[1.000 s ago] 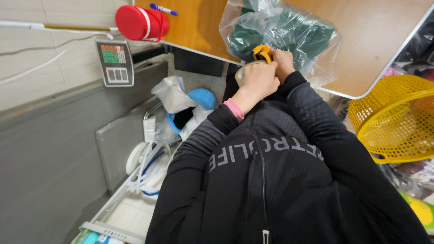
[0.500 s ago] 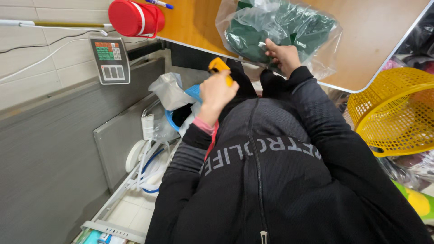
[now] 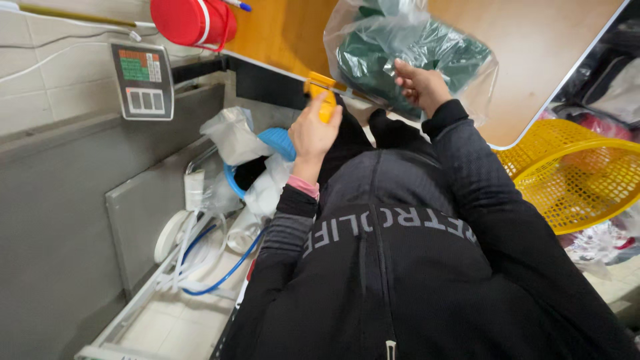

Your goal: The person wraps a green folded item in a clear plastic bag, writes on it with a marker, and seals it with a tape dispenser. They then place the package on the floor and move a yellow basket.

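Clear plastic bag [image 3: 427, 50] of green fabric lying on the wooden surface [image 3: 533, 40], right hand [image 3: 420, 85] gripping the bag's near edge, left hand [image 3: 317, 130] just beside the bag closed around a yellow tape dispenser [image 3: 322, 97], red container [image 3: 190, 20] well apart from the bag, yellow basket [image 3: 573, 177] near it.

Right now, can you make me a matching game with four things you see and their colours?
Things:
1. container at the top
2. basket beside the table
3. tool in the left hand
4. cloth inside the clear bag that the right hand touches

Colours:
A. green
B. orange
C. red
D. yellow

Pairs: 1-C, 2-D, 3-B, 4-A
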